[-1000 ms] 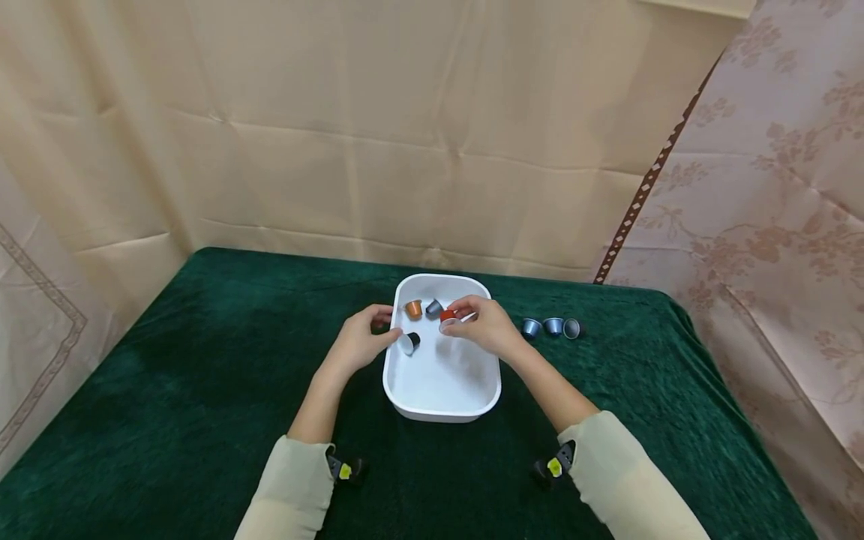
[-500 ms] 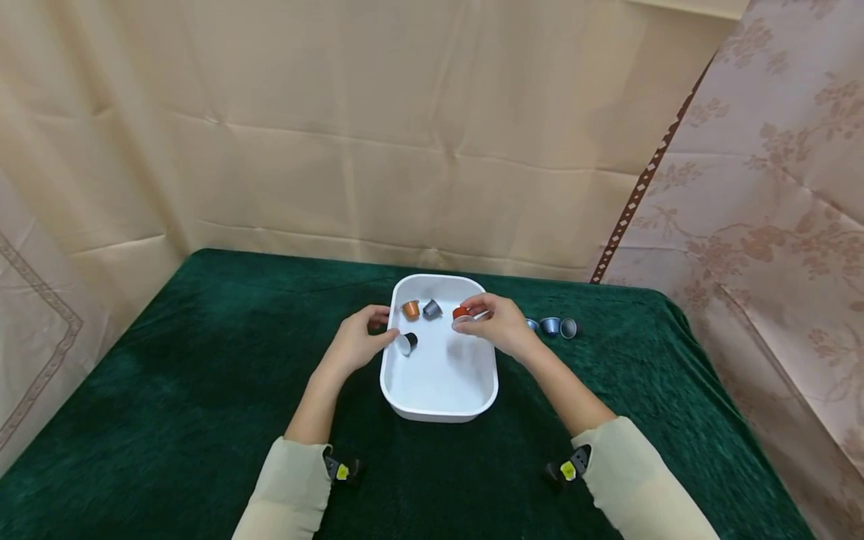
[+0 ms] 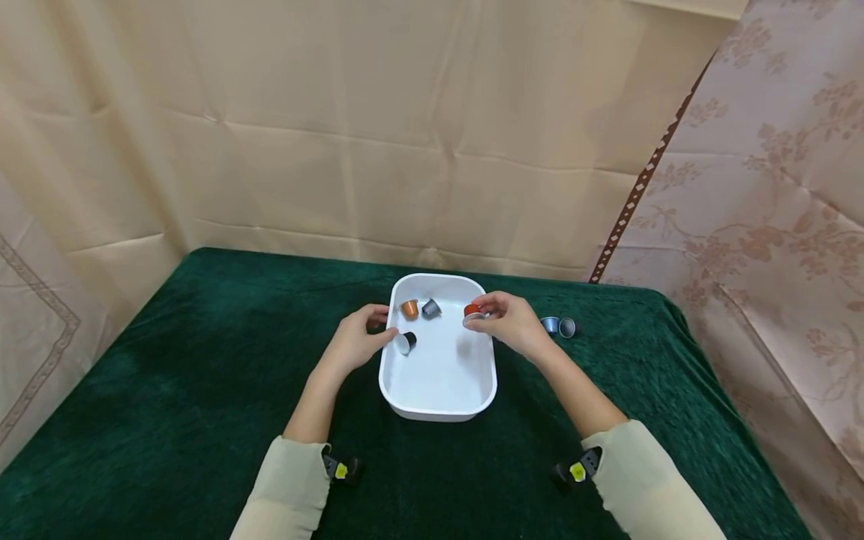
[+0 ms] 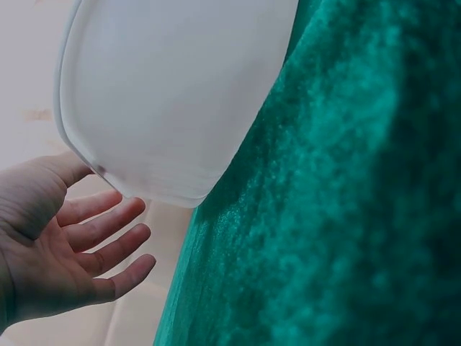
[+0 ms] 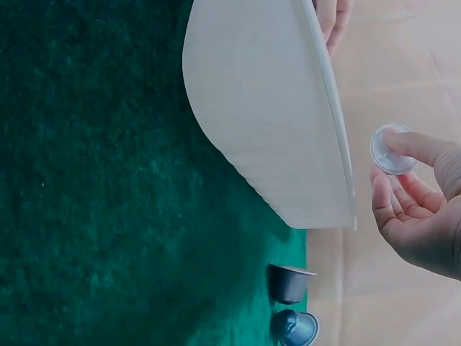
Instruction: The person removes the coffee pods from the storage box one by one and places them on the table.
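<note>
A white plastic tray (image 3: 437, 416) stands on the table. My left hand (image 3: 358, 341) is at its left rim, thumb hooked over the edge and fingers along the outside wall. Above the tray's right side, my right hand (image 3: 509, 322) pinches a red coffee capsule (image 3: 472, 309) between thumb and fingers. In the right wrist view the capsule's pale foil lid (image 5: 393, 162) faces the camera. Inside the tray lie an orange capsule (image 3: 409, 309), a dark grey capsule (image 3: 431, 309) and a black capsule with a white lid (image 3: 404, 343), close to my left thumb.
Right of the tray, a blue capsule (image 3: 550, 325) and a dark capsule with its lid turned up (image 3: 567, 328) lie on the green velvet cloth (image 3: 236, 337). Beige curtain (image 3: 405, 135) hangs behind the table; patterned fabric (image 3: 776, 225) hangs at the right.
My right hand has moved right with the red capsule, from beside the dark grey capsule toward the tray's right rim. It now covers one capsule on the cloth. My left hand stays at the tray.
</note>
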Demonstrator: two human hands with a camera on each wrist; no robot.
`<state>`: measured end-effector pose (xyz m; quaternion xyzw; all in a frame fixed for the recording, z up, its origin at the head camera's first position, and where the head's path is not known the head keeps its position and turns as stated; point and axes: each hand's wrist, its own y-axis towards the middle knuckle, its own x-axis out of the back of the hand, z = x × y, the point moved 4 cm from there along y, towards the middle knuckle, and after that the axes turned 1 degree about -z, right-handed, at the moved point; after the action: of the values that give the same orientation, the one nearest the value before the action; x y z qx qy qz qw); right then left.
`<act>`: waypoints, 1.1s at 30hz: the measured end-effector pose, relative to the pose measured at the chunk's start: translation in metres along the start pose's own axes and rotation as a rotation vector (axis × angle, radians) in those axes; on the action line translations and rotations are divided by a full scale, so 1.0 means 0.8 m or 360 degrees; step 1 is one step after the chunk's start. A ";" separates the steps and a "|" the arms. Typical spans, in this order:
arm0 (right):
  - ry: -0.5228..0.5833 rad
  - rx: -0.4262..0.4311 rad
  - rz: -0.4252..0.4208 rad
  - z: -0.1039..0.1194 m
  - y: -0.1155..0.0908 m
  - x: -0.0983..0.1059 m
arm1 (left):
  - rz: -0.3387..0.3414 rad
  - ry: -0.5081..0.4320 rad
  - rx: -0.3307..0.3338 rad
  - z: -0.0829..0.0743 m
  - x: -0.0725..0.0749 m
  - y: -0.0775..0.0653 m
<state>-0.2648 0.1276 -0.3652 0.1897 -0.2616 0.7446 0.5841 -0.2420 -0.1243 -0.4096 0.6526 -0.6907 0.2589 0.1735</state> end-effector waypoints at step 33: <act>0.0125 -0.0079 -0.0066 -0.042 -0.016 0.032 | 0.0001 0.0031 -0.0003 0.005 -0.002 0.004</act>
<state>-0.2578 0.1705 -0.3747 0.1513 -0.2528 0.7324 0.6138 -0.2449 -0.1253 -0.4137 0.6496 -0.6895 0.2645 0.1807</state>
